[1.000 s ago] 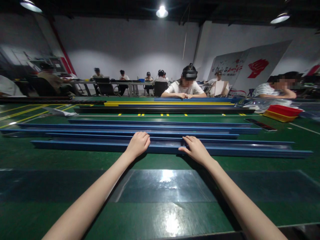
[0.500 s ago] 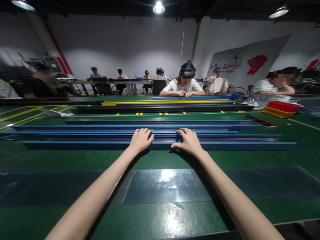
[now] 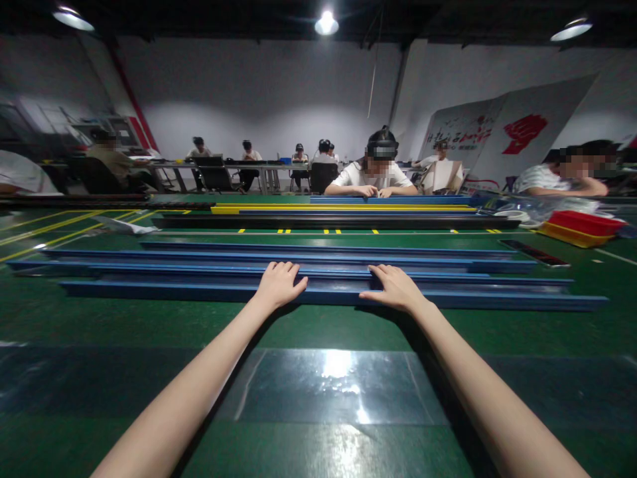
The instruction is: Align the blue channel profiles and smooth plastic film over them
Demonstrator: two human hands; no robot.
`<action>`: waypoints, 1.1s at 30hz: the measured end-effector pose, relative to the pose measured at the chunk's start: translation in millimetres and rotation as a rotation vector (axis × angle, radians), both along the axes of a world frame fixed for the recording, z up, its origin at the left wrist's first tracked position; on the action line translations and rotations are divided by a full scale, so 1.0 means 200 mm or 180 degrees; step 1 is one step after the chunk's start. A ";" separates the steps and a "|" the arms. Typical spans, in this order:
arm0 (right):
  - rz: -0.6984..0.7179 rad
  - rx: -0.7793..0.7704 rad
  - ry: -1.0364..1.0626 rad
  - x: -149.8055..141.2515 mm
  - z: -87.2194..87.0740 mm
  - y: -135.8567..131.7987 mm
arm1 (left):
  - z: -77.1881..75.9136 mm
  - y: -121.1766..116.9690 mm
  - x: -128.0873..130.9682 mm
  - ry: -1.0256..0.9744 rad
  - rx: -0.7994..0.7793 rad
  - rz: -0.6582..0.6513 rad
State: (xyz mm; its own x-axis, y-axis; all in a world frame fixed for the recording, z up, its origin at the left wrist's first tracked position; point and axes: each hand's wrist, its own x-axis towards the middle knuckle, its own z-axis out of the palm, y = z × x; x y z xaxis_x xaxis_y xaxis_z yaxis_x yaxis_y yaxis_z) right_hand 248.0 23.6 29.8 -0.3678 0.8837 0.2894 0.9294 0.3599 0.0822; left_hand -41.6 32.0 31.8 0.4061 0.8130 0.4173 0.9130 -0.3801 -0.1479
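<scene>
Several long blue channel strips lie side by side across the green table. My left hand (image 3: 279,287) is on the nearest blue channel strip (image 3: 333,295), left of its middle. Its fingers curl over the far flange and the thumb points right along the strip. Farther right, my right hand (image 3: 395,288) spans the same strip, fingertips at the far edge and thumb at the near edge. A stretch of bare channel shows between the two hands. The undersides of the fingers are hidden. Nearer to me, a clear plastic sheet (image 3: 318,392) lies flat, crossed by both forearms' shadows.
Behind are a black strip (image 3: 348,221) and a yellow strip (image 3: 343,208). A phone (image 3: 535,253) lies at right, near red and yellow trays (image 3: 582,229) and plastic bags. A co-worker (image 3: 373,169) sits opposite with both hands on the table; other people sit farther back.
My hands have slid apart along the nearest blue channel strip, the left one leftward and the right one rightward. The view has shifted slightly; the strips appear to lie as before.
</scene>
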 end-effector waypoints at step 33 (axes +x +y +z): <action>-0.0002 -0.0012 -0.0148 -0.04 -0.01 0.16 | -0.02 0.18 -0.05 -0.0043 0.0053 0.0114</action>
State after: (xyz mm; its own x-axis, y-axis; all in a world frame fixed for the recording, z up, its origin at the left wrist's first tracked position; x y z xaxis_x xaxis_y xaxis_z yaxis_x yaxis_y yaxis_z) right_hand 239.6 56.1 27.1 -0.3803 0.8850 0.2686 0.9248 0.3598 0.1240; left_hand -50.8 67.9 27.2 0.3710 0.8197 0.4363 0.9280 -0.3447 -0.1415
